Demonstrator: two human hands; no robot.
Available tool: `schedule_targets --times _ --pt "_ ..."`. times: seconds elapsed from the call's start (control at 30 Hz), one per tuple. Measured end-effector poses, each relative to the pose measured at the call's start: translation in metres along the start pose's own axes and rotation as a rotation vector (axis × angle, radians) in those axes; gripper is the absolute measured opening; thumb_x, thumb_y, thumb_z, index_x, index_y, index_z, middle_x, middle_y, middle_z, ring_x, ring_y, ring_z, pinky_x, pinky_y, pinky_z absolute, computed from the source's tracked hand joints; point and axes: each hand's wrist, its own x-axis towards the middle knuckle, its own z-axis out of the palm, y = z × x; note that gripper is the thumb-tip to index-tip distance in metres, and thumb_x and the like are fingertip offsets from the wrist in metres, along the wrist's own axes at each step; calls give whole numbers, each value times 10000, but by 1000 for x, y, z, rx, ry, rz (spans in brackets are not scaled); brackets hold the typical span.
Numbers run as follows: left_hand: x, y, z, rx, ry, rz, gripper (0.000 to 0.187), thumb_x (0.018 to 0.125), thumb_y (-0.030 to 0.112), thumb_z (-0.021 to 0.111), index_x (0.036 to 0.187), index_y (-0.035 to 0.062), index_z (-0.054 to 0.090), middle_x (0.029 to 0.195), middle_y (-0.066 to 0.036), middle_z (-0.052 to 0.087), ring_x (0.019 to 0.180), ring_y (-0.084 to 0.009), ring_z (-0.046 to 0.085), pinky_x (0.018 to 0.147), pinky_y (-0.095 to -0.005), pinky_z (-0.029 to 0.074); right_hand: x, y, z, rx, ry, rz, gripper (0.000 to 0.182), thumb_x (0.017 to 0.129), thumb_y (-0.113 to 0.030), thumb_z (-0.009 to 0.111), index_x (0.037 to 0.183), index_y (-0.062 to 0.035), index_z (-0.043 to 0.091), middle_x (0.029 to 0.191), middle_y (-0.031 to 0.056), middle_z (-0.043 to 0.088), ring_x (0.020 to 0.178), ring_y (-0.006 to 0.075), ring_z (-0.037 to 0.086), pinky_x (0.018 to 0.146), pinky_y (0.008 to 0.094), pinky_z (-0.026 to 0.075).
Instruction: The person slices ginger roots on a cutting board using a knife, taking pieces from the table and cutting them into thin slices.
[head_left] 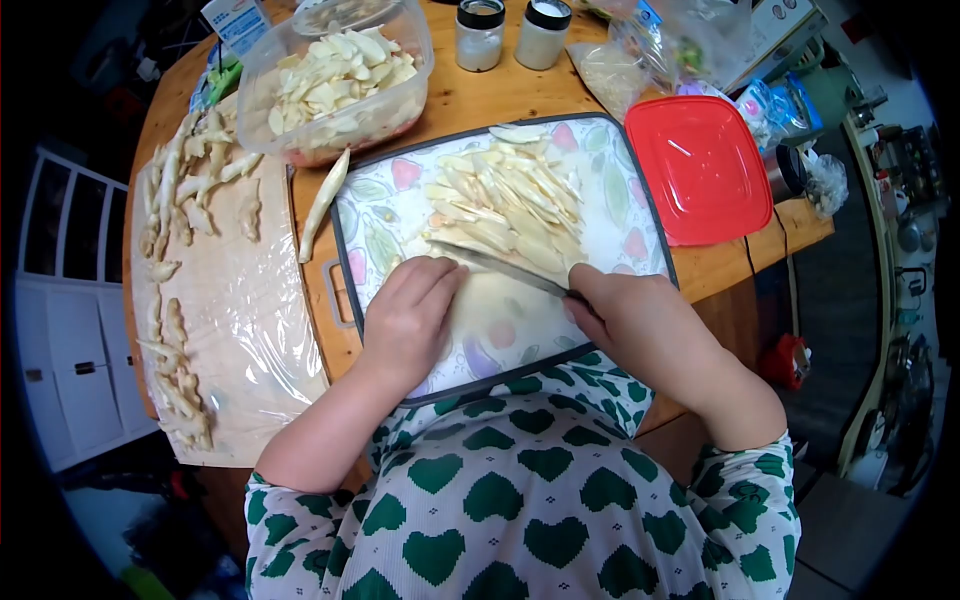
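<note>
A kitchen knife lies low over the cutting board, its blade pointing left along the near edge of a pile of pale root slices. My right hand is closed around its handle. Near the blade's tip, my left hand rests on the board's left part with its fingers curled and pressed together. Whatever is under those fingers, if anything, is hidden. A long pale peeled root lies just beyond the board's left edge.
A plastic tub of slices stands at the back left. Knobbly peeled roots, like ginger, lie on a plastic-covered sheet at left. A red lid sits at right. Two jars and plastic bags are behind.
</note>
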Motion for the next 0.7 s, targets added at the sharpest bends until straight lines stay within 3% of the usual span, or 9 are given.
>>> schedule_targets --times 0.23,0.47,0.7 --pt "3 2 0 3 18 -13 331 762 -72 823 1079 17 793 1091 -125 754 1000 -341 743 874 -406 617 -14 -6 -15 -70 -112 43 120 1069 -155 616 1075 -36 599 788 227 697 793 460 729 709 538 580" --pt "-3 -1 -1 54 -46 53 363 772 -13 716 1130 -56 755 1165 -163 724 1071 -346 735 877 -385 629 -23 2 -5 -231 -47 -82 130 1019 -109 642 1115 -32 601 790 162 705 725 368 748 613 458 603" --pt "-3 -2 -3 74 -53 71 375 752 21 716 1119 -44 759 1193 -162 716 1102 -338 733 891 -384 631 -30 5 6 -186 -28 -97 205 971 -38 639 1173 -31 605 790 131 680 700 338 739 584 433 593"
